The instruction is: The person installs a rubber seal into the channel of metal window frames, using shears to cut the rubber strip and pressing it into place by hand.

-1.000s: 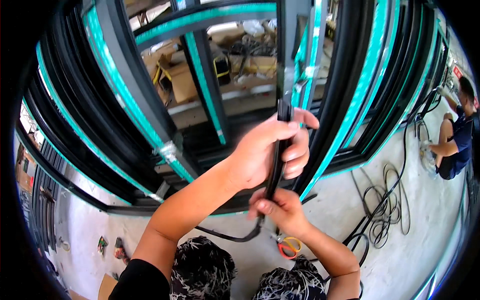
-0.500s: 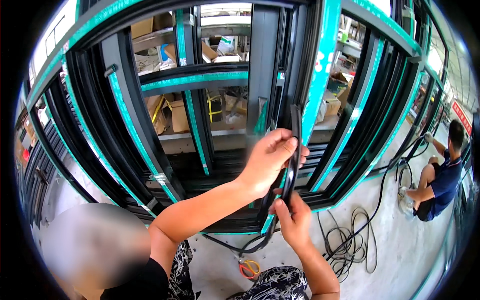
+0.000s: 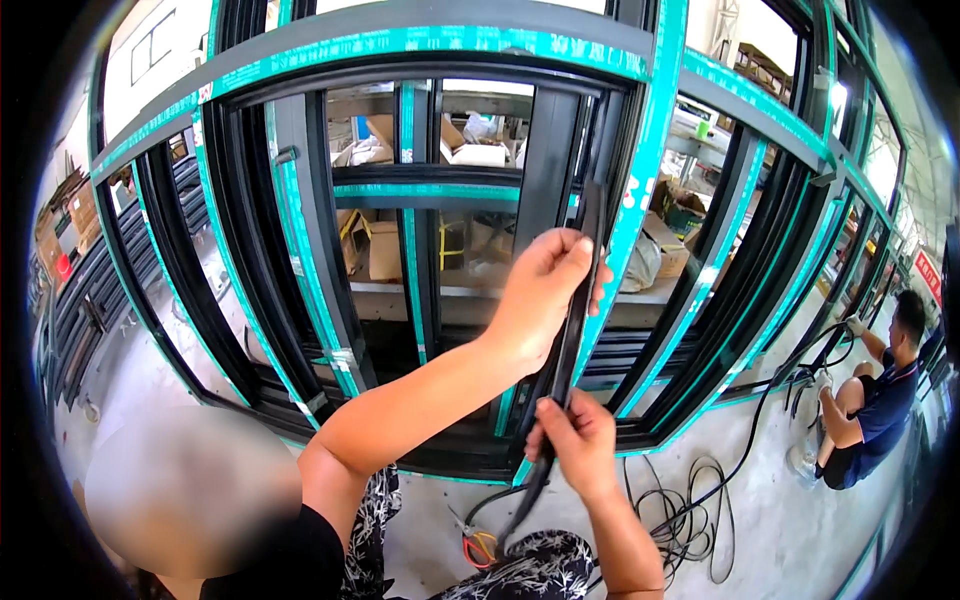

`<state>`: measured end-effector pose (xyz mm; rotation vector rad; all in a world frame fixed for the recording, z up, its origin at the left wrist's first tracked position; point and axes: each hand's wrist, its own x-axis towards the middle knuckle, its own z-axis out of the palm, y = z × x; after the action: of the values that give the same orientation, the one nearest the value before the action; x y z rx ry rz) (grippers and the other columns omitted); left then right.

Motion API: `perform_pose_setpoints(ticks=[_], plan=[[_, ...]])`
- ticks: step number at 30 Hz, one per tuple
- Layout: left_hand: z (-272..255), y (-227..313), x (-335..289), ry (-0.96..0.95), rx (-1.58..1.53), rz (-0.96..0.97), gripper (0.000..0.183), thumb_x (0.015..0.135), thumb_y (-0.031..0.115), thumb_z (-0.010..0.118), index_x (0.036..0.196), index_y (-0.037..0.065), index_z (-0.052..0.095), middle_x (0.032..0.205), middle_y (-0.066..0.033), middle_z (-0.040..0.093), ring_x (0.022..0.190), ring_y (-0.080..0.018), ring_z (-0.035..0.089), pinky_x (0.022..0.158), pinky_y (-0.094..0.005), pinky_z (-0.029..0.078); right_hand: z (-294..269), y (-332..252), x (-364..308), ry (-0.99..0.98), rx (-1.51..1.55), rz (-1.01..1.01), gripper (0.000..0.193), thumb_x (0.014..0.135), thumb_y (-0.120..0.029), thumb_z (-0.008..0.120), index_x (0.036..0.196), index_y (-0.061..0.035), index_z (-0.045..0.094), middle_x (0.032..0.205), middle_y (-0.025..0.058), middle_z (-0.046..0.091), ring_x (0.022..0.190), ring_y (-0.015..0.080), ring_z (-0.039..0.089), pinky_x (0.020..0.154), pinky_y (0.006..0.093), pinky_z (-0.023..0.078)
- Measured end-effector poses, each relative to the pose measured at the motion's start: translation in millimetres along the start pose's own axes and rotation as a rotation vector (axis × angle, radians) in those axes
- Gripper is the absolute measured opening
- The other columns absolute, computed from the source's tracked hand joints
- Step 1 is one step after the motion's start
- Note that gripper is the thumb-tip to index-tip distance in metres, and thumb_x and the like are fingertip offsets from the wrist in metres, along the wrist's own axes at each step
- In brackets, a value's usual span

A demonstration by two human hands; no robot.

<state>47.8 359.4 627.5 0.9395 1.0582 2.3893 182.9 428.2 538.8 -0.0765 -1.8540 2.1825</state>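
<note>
Left hand now farther from right hand, black strip gripped in both

Through the head camera I take this for a workshop: large dark frames faced with teal tape stand upright ahead, and long dark bars are stacked at the left. Through the openings I see cardboard boxes among clutter. Loops of black cord lie on the bare grey floor, and a co-worker squats at the right.
</note>
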Motion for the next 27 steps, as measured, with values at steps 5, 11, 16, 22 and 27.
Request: perform_pose_setpoints(ticks=[5, 11, 16, 22, 27], plan=[[-3.2, -2.9, 15.0, 0.053, 0.159, 0.027, 0.017, 0.103, 0.022, 0.055, 0.106, 0.006, 0.057, 0.091, -0.0062, 0.066, 0.082, -0.013, 0.063, 0.072, -0.0281, 0.053, 4.7, 33.5, 29.7, 0.348, -0.51, -0.329, 0.027, 0.092, -0.012, 0.068, 0.073, 0.0003, 0.055, 0.06, 0.008, 0.064, 0.051, 0.0109, 0.059, 0.05, 0.0284, 0.047], [-29.3, -9.1, 52.7, -0.047, 0.484, 0.218, 0.011, 0.101, 0.011, 0.056, 0.099, 0.0, 0.059, 0.086, -0.0057, 0.068, 0.076, -0.0101, 0.064, 0.071, -0.0266, 0.052, 10.0, 35.1, 59.8, 0.542, -0.925, -0.409, 0.032, 0.09, -0.025, 0.069, 0.073, -0.0005, 0.057, 0.06, 0.0162, 0.058, 0.051, 0.0341, 0.057, 0.05, 0.0394, 0.045], [-42.7, -2.9, 60.2, -0.069, 0.6, 0.241, 0.013, 0.097, 0.012, 0.062, 0.099, 0.0, 0.06, 0.085, -0.0077, 0.068, 0.078, -0.0143, 0.069, 0.072, -0.0286, 0.053, 23.4, 39.6, 76.7, 0.505, -0.935, -0.289, 0.031, 0.092, -0.026, 0.068, 0.075, -0.0015, 0.059, 0.064, 0.0145, 0.063, 0.055, 0.0309, 0.062, 0.054, 0.038, 0.048], [-67.9, 0.2, 56.1, -0.15, 0.604, 0.276, 0.018, 0.097, 0.017, 0.063, 0.104, 0.0, 0.058, 0.087, -0.0103, 0.068, 0.079, -0.0154, 0.068, 0.072, -0.0308, 0.053, 37.3, 46.9, 72.0, 0.53, -0.717, -0.213, 0.019, 0.098, -0.011, 0.061, 0.086, 0.0033, 0.064, 0.074, 0.0067, 0.069, 0.068, 0.0097, 0.063, 0.065, 0.0257, 0.05], [-127.1, -3.2, -20.6, -0.442, 0.423, -0.186, 0.029, 0.104, 0.032, 0.051, 0.104, 0.003, 0.058, 0.088, -0.005, 0.064, 0.081, -0.0105, 0.064, 0.071, -0.0248, 0.051, 11.3, -22.9, 29.4, 1.126, -0.842, -0.516, 0.033, 0.102, -0.022, 0.054, 0.077, -0.0025, 0.064, 0.069, 0.0043, 0.066, 0.061, 0.0107, 0.054, 0.059, 0.0269, 0.043]])
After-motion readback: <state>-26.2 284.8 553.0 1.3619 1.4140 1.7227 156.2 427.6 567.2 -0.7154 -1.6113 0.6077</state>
